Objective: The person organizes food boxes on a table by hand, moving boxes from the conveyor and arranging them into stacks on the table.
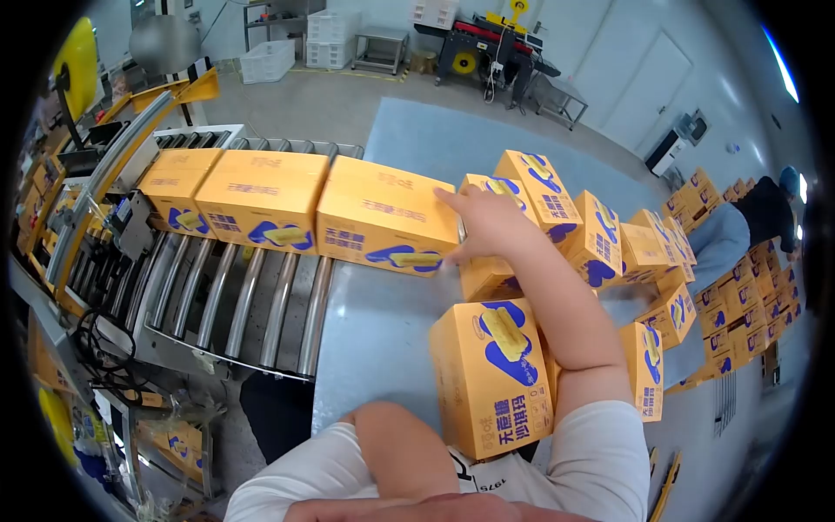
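One bent left arm lies across the near edge; the left hand cannot be made out. Just right of that arm, the near box stands upright, yellow with blue print and a picture of a bar on its face. The right arm passes to its right and reaches over the bench. The right hand is at the right end of the end box. Its fingers are spread, one at the top edge and the thumb lower down.

The end box lies on the bench, its left end at the rollers. The middle box and left box continue the line leftward on the rollers. Right of the right hand, more boxes sit close together at mixed angles.

Far right, a person in a dark top is beside stacked boxes. Beyond the bench are white crates, a black and red machine and a door.
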{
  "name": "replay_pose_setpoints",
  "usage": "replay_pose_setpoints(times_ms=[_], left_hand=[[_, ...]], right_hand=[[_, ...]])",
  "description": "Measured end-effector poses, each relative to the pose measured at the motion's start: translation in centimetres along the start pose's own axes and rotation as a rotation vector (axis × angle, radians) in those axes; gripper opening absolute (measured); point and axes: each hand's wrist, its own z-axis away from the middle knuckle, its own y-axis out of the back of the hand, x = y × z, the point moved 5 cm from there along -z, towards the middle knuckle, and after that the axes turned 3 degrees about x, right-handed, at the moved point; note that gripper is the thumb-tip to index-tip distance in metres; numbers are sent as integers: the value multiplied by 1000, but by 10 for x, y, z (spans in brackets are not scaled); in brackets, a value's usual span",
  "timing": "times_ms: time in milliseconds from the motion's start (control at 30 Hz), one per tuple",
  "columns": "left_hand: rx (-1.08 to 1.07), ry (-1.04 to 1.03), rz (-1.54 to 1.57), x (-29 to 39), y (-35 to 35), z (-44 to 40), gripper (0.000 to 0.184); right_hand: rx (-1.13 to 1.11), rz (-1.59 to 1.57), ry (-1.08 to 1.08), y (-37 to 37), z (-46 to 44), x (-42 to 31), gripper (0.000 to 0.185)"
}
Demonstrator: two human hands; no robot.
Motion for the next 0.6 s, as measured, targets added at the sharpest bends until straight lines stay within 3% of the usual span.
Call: replay_pose_setpoints(times_ms=[67, 167, 267, 367, 467, 567, 600], left_hand=[[1, -14, 5, 2, 0, -1, 34], [10, -15, 2, 1, -1, -2, 34], [11, -12, 8, -1, 0, -3, 34], [9, -15, -3, -1, -1, -4, 34], [3, -10, -3, -3, -1, -5, 34], [8, -8, 2, -1, -2, -6, 34], [6, -8, -1, -1, -1, -6, 34]], right_hand=[[14, -219, 148, -11, -12, 5, 128], [58, -148, 141, -16, -20, 5, 120], [442, -116, 306, 31, 0, -11, 112], [604, 57, 394, 65, 32, -54, 87], [489, -242, 456, 37, 41, -77, 55], [134, -325, 741, 1, 28, -95, 29], [155, -335, 763, -7, 21, -89, 27]])
